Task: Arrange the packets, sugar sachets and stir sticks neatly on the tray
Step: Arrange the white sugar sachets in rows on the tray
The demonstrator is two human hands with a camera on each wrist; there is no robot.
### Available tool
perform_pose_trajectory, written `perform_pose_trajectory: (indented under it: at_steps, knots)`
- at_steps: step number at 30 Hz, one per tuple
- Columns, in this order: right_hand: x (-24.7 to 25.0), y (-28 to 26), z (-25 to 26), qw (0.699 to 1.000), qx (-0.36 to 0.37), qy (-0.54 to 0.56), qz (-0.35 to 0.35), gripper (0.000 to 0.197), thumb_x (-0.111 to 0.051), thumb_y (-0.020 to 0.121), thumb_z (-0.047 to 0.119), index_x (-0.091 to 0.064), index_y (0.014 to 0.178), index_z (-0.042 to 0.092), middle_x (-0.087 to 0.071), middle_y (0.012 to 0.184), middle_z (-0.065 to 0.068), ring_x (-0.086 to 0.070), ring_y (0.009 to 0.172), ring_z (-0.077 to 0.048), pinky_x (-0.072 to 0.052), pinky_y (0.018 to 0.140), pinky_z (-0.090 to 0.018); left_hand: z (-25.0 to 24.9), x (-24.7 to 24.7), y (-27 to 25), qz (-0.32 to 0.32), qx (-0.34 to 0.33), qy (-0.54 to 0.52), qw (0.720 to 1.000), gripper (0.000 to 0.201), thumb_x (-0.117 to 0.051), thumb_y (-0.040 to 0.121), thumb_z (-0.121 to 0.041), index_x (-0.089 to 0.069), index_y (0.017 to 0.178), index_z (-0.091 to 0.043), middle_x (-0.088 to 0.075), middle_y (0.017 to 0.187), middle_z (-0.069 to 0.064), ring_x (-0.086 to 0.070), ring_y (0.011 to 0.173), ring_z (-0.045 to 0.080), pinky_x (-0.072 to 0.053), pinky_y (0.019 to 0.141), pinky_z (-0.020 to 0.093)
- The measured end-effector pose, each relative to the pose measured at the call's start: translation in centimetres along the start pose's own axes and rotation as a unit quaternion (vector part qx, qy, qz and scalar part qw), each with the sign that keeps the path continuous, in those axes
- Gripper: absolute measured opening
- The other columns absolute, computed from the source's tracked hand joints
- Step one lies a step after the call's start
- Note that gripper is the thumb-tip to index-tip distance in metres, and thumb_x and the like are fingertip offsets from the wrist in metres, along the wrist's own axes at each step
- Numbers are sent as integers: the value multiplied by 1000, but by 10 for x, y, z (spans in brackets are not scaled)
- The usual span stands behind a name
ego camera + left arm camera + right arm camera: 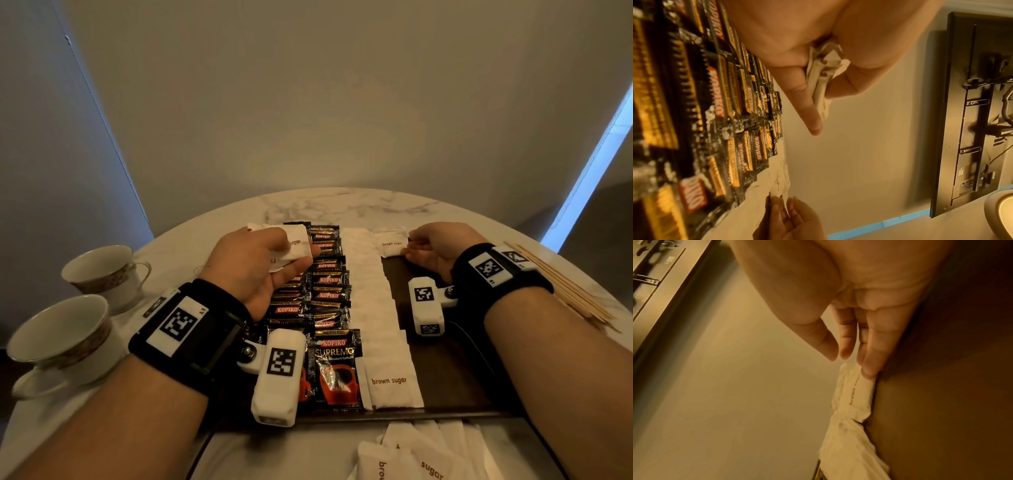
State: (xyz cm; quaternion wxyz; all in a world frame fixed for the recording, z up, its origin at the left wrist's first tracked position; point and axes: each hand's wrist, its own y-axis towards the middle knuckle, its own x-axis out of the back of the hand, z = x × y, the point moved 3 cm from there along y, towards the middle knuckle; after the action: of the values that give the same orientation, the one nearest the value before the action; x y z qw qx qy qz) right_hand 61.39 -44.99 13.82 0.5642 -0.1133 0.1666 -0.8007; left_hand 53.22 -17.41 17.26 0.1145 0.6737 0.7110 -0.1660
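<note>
A dark tray (445, 359) holds two columns of black Kopiko packets (329, 294) and one column of white brown sugar sachets (373, 298). My left hand (274, 260) hovers over the far end of the packets and grips a small stack of sugar sachets (294, 245), which the left wrist view shows bunched between thumb and fingers (824, 69). My right hand (416, 248) is at the tray's far right part, its straight fingertips (867, 369) touching a single sachet (392, 244) that lies there (855, 394). Thumb and forefinger stand clear of it. Wooden stir sticks (565, 287) lie on the table right of the tray.
Two teacups (102, 274) (61, 339) stand on the marble table left of the tray. Several loose sugar sachets (421, 455) lie near the table's front edge. The tray's right half (941, 418) is bare dark wood. A wall is behind the table.
</note>
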Motion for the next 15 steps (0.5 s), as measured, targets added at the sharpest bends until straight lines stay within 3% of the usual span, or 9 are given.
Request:
perform_pose_trajectory:
  at_steps: [2,5,9,11,15]
  knots:
    - [-1,-4,0,1000,15,7,-1,21,-58,100,6,-61,120,0,-65,96,-14,-70,88,-26,-61,82,-35,3,-1,0,6,8,7,1000,25,-48,94,14,-54,118,9,-72,109,30,-78,89,37,-64,63,30]
    - [-8,-26,6,996,80,7,33,20,-67,97,14,-66,113,4,-66,91,-9,-68,77,-20,-57,67,-28,6,-1,1,-5,16,3,1000,30,-61,93,12,-58,122,6,-72,115,25,-77,92,38,-63,60,29]
    - [-39,-83,13,955,159,-65,243,33,-80,82,30,-72,106,9,-68,87,-4,-63,71,-14,-48,63,-27,5,-9,-6,28,13,9,999,36,-71,88,6,-63,123,0,-76,110,20,-78,89,33,-62,59,27]
    - [-52,-103,9,931,179,-101,302,29,-81,77,32,-74,98,13,-67,85,-4,-61,68,-13,-47,59,-25,3,-11,-9,39,-10,34,999,39,-76,82,6,-63,119,-2,-77,107,18,-78,84,29,-61,57,25]
    - [-60,-111,4,939,209,-51,267,11,-75,89,11,-71,97,5,-72,80,-7,-66,62,-13,-51,52,-23,1,-13,-13,47,-37,68,996,39,-79,77,11,-63,108,-6,-77,100,18,-78,82,31,-60,55,26]
